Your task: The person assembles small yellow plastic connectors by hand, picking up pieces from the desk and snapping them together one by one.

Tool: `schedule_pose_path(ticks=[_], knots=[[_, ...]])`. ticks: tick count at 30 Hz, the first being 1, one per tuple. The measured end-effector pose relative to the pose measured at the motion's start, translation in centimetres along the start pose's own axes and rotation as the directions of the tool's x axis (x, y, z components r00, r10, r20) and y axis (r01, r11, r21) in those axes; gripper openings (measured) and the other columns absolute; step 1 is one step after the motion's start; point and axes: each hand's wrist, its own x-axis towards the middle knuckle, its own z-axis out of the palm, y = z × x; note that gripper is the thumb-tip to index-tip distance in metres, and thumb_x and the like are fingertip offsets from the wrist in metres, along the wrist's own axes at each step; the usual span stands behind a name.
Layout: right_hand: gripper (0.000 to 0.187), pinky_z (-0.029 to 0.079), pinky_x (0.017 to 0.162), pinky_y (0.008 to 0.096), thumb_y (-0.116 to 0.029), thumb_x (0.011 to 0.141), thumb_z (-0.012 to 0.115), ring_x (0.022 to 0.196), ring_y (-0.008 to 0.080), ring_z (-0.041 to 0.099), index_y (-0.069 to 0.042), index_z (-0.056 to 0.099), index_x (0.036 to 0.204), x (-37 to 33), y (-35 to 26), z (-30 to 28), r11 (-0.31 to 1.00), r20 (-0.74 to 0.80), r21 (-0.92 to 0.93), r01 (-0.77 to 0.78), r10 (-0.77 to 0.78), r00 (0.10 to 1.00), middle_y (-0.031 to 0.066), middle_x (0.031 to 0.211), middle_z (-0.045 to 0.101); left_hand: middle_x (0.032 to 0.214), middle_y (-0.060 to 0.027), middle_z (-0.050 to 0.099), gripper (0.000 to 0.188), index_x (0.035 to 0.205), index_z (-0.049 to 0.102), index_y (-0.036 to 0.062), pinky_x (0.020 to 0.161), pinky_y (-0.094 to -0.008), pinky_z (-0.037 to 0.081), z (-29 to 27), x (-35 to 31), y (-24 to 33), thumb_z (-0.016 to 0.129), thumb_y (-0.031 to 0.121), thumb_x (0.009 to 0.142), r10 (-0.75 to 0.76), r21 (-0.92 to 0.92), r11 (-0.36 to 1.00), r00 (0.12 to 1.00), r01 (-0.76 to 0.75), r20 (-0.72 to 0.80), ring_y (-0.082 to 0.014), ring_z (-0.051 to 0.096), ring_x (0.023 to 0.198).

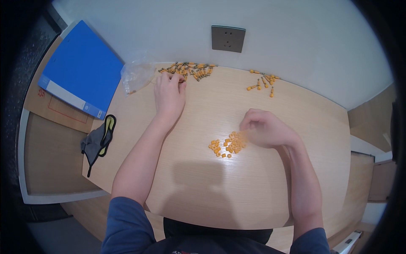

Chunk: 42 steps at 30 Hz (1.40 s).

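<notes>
While left hand [169,91] pinches at big screw pile [190,70] (uncountable), right hand [264,127], fingers curled, touches caps [226,144]; seven screws [263,81] apart.

Pale wooden table [253,194], white wall [296,38] (grey socket [228,38])

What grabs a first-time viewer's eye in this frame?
Two bare hands on a pale wooden table: the left hand at a far pile of orange-tipped pins, the right hand over a cluster of small orange caps. A blue binder sits far left.
</notes>
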Motion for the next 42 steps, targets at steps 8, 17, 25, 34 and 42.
schedule_pose_path(ticks=[8,17,25,34,42], knots=[[0.012,0.051,0.082,0.0284,0.000,0.095,0.079,0.095,0.0107,0.059,-0.005,0.080,0.106,0.1,-0.5,0.4,0.997,-0.034,0.012,-0.074,0.074,0.997,-0.0003,0.103,0.068,0.118,-0.0130,0.066,0.014,0.115,0.076,0.0081,0.102,-0.0510,0.050,1.0,0.1,-1.0,0.078,0.016,0.104,0.052,-0.020,0.998,0.998,-0.053,-0.031,-0.0359,0.063,0.117],[0.009,0.053,0.075,0.0242,-0.003,0.101,0.081,0.081,0.0020,0.059,-0.002,0.080,0.110,0.2,-0.6,0.9,0.960,-0.184,0.230,-0.157,0.201,0.962,-0.0049,0.090,0.069,0.120,-0.0138,0.066,0.006,0.111,0.073,0.0073,0.102,-0.0513,0.049,0.5,-0.1,-0.8,0.071,0.011,0.107,-0.011,0.097,0.995,1.000,0.010,0.010,-0.0353,0.063,0.118],[0.013,0.056,0.079,0.0234,-0.006,0.108,0.078,0.091,0.0055,0.067,0.001,0.075,0.119,1.7,0.7,3.8,0.895,-0.451,0.441,0.068,0.156,0.879,0.0010,0.101,0.073,0.118,-0.0151,0.066,0.010,0.115,0.070,0.0045,0.099,-0.0490,0.052,0.1,-1.4,5.4,0.073,0.004,0.105,0.276,-0.277,0.912,0.953,-0.301,-0.127,-0.0351,0.064,0.113],[0.021,0.054,0.076,0.0225,-0.003,0.108,0.077,0.089,0.0047,0.064,0.002,0.073,0.129,1.8,0.8,5.1,0.858,-0.418,0.502,0.105,0.135,0.898,0.0024,0.105,0.071,0.104,-0.0023,0.074,0.009,0.120,0.070,0.0021,0.085,-0.0261,0.055,-0.5,-3.6,8.0,0.073,0.006,0.113,0.161,-0.720,0.593,0.823,0.361,0.545,-0.0086,0.066,0.092],[0.019,0.053,0.076,0.0231,-0.002,0.109,0.076,0.088,0.0045,0.063,0.000,0.074,0.128,2.1,1.1,5.4,0.862,-0.473,0.485,0.151,0.113,0.874,0.0016,0.103,0.071,0.097,0.0029,0.072,0.008,0.114,0.077,0.0052,0.077,-0.0249,0.050,-1.3,-3.6,8.7,0.081,0.009,0.109,0.197,-0.713,0.590,0.789,0.379,0.582,-0.0039,0.055,0.083]])
